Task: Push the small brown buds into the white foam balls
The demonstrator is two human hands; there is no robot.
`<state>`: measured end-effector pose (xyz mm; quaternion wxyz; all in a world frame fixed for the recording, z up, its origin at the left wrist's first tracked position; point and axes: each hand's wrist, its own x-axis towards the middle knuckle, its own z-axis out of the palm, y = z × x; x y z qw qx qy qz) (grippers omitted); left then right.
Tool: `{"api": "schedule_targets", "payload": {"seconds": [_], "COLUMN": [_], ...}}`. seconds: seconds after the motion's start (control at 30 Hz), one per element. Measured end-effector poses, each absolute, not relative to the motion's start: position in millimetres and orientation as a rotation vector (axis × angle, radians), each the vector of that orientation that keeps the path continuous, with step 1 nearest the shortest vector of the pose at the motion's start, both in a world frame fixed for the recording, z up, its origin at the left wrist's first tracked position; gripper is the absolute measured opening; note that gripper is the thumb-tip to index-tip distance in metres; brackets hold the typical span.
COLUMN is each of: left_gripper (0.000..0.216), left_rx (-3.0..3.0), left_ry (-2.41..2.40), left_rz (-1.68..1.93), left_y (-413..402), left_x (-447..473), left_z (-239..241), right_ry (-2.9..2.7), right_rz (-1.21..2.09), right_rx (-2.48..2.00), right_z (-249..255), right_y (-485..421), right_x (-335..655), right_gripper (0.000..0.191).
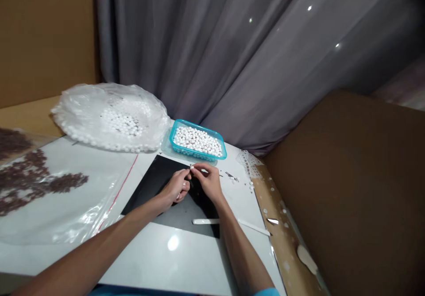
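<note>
Item, your right hand (208, 178): over the mat (142, 203), thumb and forefinger pinching what looks like a white bead (192, 167); item, your left hand (179, 185): over the mat too, its tips meeting the right hand's at the bead, fingers curled inward; whether they grip anything thin (a wire or stem, say) you cannot tell from here; the bead itself: above the mat, near its far edge.

Stock: one blue tub (224, 153), just beyond the mat, well filled with loose white beads (197, 141); one clear bag (133, 97), beyond the mat and to its left, more beads inside; one zip bag (109, 185), left of the mat, brown bits (68, 183) within.

Sundries: one white strip (206, 221) on the mat's near right part, another strip (255, 228) off to the mat's right; small scraps (230, 176) right of the mat; lace (247, 163) farther right.

Progress, as judged: a single bead in hand, its handling seemingly under way and not yet done; ample beads left in tub and bag; how many pieces are finished, you cannot tell.
</note>
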<state>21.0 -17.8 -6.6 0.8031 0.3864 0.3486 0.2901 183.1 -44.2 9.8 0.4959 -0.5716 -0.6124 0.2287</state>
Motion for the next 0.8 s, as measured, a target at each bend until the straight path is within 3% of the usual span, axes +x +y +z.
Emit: {"api": "schedule_targets", "payload": {"seconds": [0.1, 0.3, 0.5, 0.63, 0.8], "left_gripper": [0.013, 0.022, 0.030, 0.037, 0.041], "left_rx": [0.657, 0.255, 0.077, -0.033, 0.005], "left_ry": [0.681, 0.548, 0.487, 0.452, 0.501], "left_rz": [0.635, 0.782, 0.875, 0.864, 0.899], "left_y": [-11.5, 8.4, 17.7, 10.7, 8.1], "left_x": [15.7, -2.8, -14.9, -12.1, -7.0], "left_z": [-5.1, -1.3, 0.5, 3.5, 6.4], "right_ry": [-1.473, -1.339, -1.566, -1.823, -1.889], "right_rz": [0.494, 0.644, 0.754, 0.610, 0.571], "right_rx": [-1.447, -1.282, -1.322, -1.452, -1.481], "right_z": [34.9, 75.1, 41.7, 14.6, 1.0], "right_y": [-8.0, 46.5, -4.3, -45.1, -67.4], "right_x": [202.8, 219.0, 205.6, 198.9, 192.9], "right_gripper": [0.031, 0.056, 0.036, 0.021, 0.017]}}
